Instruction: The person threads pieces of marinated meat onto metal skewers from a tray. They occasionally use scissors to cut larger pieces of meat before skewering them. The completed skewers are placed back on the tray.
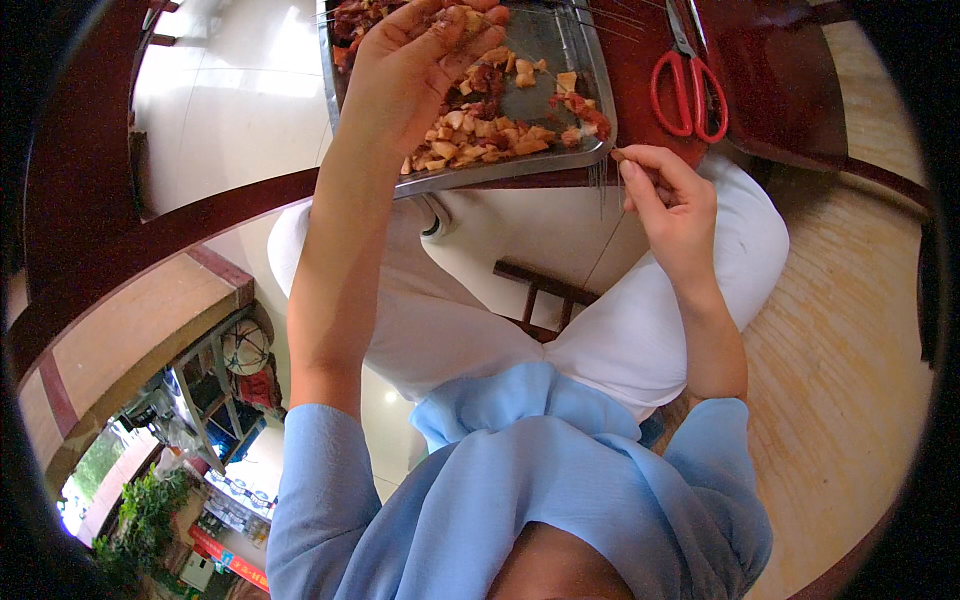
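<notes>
Skewering, apparently: right hand (pixel 675 205) pinches thin stick (pixel 618 155); left hand (pixel 430 45) curls above meat pieces (pixel 480 138), contents unclear. Next move likely needs meat aligned with stick.

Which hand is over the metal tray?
The left hand, above the meat pieces; the right hand is outside the metal tray, by its near right corner.

Pale floor (pixel 195 140) — glossy, brightly lit; green plants (pixel 150 510) — lower left.

Left hand (pixel 425 60) higher, right hand (pixel 680 210) lower.
The left fingers (pixel 482 42) are curled; the right thumb (pixel 640 187) is close to the forefinger (pixel 655 157).
</notes>
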The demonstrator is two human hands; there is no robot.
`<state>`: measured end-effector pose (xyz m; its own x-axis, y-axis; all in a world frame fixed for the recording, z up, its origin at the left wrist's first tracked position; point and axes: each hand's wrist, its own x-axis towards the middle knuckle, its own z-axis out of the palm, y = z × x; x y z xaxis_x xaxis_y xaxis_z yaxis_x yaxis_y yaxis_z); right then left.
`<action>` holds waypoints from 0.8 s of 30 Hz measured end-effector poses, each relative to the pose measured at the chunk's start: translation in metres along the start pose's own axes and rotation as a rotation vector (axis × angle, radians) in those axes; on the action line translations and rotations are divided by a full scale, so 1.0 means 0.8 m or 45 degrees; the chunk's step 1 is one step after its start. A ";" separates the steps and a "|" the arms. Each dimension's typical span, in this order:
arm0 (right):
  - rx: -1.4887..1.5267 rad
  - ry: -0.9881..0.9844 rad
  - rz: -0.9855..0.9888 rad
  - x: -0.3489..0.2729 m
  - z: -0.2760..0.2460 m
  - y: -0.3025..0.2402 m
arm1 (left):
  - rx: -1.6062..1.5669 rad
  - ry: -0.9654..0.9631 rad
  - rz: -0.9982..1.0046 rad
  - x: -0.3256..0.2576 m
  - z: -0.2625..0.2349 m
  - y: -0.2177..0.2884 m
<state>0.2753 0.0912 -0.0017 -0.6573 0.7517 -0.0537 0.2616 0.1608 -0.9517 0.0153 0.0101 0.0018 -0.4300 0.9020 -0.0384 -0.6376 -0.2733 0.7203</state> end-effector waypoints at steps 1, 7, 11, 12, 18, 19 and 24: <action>0.000 -0.001 -0.007 0.000 0.000 0.001 | 0.023 0.046 -0.003 0.000 0.001 0.001; 0.013 -0.048 0.006 0.000 -0.002 0.003 | 0.055 0.034 0.043 0.001 -0.004 0.004; 0.028 -0.033 0.030 0.000 -0.001 0.003 | 0.065 0.062 0.045 0.001 -0.001 -0.002; 0.036 -0.026 0.041 0.000 -0.001 0.003 | 0.069 0.108 0.038 -0.001 0.004 -0.003; 0.274 -0.103 0.169 -0.003 0.006 0.002 | 0.071 0.258 0.125 -0.007 0.009 -0.022; 0.298 -0.129 0.187 -0.003 0.006 0.003 | 0.076 0.248 0.122 -0.007 0.010 -0.025; 0.385 -0.211 0.242 -0.005 0.008 0.007 | 0.076 0.246 0.118 -0.008 0.010 -0.032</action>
<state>0.2747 0.0850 -0.0086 -0.7289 0.6323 -0.2625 0.1864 -0.1857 -0.9648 0.0395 0.0136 -0.0107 -0.6034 0.7914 -0.0978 -0.5531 -0.3270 0.7662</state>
